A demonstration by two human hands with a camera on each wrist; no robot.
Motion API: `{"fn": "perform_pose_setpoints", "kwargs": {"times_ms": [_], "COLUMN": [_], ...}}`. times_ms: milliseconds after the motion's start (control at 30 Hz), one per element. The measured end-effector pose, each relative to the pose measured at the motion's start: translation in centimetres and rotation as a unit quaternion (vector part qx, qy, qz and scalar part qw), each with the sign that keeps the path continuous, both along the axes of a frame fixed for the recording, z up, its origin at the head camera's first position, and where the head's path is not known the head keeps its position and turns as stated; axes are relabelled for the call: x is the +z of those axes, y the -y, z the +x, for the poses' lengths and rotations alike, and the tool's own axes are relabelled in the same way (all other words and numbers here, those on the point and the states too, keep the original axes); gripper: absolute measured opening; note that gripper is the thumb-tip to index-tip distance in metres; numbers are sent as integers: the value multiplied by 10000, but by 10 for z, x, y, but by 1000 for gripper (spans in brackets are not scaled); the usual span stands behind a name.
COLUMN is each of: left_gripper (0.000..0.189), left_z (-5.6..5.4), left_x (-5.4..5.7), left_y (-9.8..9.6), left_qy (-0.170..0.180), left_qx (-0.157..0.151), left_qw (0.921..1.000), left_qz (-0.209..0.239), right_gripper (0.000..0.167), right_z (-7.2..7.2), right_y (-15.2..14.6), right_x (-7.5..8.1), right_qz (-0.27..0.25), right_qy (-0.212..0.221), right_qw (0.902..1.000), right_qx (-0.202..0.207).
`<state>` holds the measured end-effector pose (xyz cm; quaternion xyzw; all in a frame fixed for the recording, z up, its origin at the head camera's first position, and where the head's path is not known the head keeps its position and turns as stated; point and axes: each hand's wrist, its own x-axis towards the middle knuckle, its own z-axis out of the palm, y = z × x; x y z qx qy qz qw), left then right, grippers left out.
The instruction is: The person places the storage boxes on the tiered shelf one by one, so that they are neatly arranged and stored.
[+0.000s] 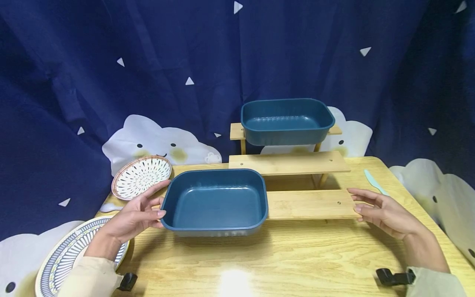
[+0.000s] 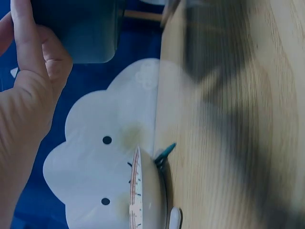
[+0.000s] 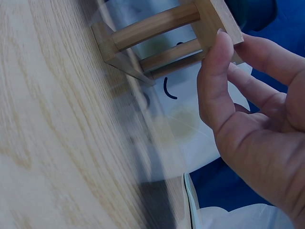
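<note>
My left hand (image 1: 139, 210) holds a dark blue rectangular tub (image 1: 217, 206) by its left end, thumb at the rim and index finger along the far corner. The tub is upright, looks bare inside, and its right end overlaps the lowest plank (image 1: 308, 205) of a three-step wooden rack. With thumb and fingers, my right hand (image 1: 386, 212) pinches the right end of that plank. A second blue tub (image 1: 288, 121) sits on the rack's top step. In the right wrist view, the thumb lies against the end of the wooden rack (image 3: 157, 28).
Left of the tub, a patterned bowl (image 1: 142, 177) leans at the table's back edge beside a pale spoon handle (image 1: 110, 207). A large patterned plate (image 1: 55, 255) lies under my left forearm. A mint-green knife (image 1: 375, 181) is at the right. Behind hangs a blue curtain (image 1: 208, 49).
</note>
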<state>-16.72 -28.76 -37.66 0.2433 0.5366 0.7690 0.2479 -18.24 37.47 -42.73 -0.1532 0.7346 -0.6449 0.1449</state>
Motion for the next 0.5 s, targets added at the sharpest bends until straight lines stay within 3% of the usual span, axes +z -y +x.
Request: {"fn": "perform_pose_setpoints", "kwargs": {"times_ms": [233, 500], "left_gripper": [79, 82], "left_z": [-2, -4], "left_x": [1, 2], "left_y": [-17, -36], "left_qy": [-13, 105], "left_qx": [-15, 228], "left_qw": [10000, 9994], "left_qz": [-72, -256], "right_gripper": [46, 47], "right_z": [1, 1], "right_y": [0, 1], "right_x": [0, 1], "right_qz": [59, 156], "right_qy": [43, 95], "right_qw": [10000, 9997], "right_qx": [-43, -154]}}
